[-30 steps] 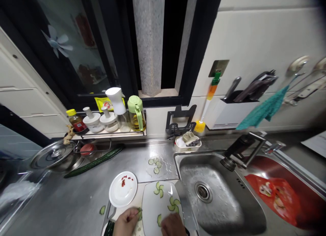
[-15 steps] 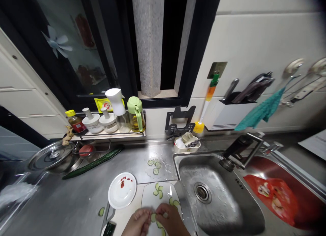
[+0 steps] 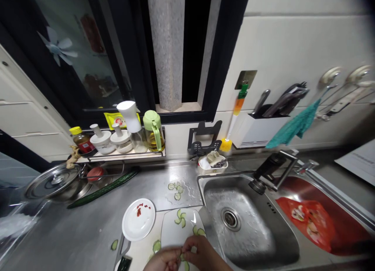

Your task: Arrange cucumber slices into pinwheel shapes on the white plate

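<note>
At the bottom of the head view my left hand (image 3: 165,260) and my right hand (image 3: 202,253) meet over a white square plate (image 3: 172,235). Both have their fingertips pinched together on a small cucumber slice (image 3: 182,257), mostly covered by the fingers. Thin green cucumber pieces (image 3: 180,218) lie in a curved pinwheel at the plate's far side, and more (image 3: 199,230) sit at its right edge. Left of the plate, cucumber slices (image 3: 156,246) rest on a pale cutting board (image 3: 139,250). A round white plate (image 3: 138,228) with small red bits stands beyond my left hand.
Several cucumber slices (image 3: 177,196) lie on the wet steel counter. A whole cucumber (image 3: 102,191) lies by a lidded pot (image 3: 55,181). To the right is a sink (image 3: 249,224); a red bag (image 3: 310,222) lies farther right. A dark green cucumber end (image 3: 124,263) shows bottom left.
My hands have shifted slightly right and down, with fingers closer together, covering more of the slice. Slices left of the square plate now show. The whole view has moved a little.
</note>
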A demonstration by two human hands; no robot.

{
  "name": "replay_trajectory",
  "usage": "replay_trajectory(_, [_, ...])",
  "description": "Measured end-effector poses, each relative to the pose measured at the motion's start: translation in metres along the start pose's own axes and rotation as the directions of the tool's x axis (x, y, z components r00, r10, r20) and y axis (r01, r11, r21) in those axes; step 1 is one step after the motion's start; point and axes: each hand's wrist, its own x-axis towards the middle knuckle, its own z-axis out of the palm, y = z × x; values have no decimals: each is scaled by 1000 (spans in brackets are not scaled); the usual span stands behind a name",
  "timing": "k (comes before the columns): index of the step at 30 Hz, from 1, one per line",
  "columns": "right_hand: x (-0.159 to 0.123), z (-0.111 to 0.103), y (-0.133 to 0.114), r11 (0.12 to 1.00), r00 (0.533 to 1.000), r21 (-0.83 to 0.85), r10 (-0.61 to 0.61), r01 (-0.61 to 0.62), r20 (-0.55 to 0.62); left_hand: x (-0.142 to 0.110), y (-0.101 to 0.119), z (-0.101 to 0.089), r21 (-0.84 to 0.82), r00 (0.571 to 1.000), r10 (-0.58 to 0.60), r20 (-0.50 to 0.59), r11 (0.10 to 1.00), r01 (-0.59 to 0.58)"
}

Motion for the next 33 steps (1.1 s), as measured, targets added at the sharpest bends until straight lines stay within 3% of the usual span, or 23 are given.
replay_trajectory(4, [1, -3, -4, 1000, 1000, 13, 2, -2, 11, 5, 0, -7, 47, 997, 68, -42, 997, -66])
replay_trajectory(9, [4, 4, 2, 998, 998, -28, 59, -59, -2, 24, -13, -24, 221, 976, 186, -116, 963, -157])
replay_trajectory(16, [9, 6, 7, 967, 998, -247, 67, -66, -8, 30, -26, -33, 503, 916, 390, -95, 813, -293])
replay_trajectory(20, [10, 9, 7, 840, 999, -542, 42, -22, 25, 31, -36, -32, 789, 851, 496, -171, 586, -183])
replay_trajectory(25, [10, 17, 8, 747, 999, -664, 46, -23, 18, 34, -45, -27, 940, 781, 589, -209, 341, -6])
replay_trajectory(28, [11, 20, 9, 717, 999, -696, 44, -15, 24, 37, -48, -25, 961, 772, 606, -193, 275, 24])
replay_trajectory(33, [14, 21, 12, 690, 998, -723, 50, -4, 43, 40, -49, -25, 966, 789, 584, -190, 253, 45])
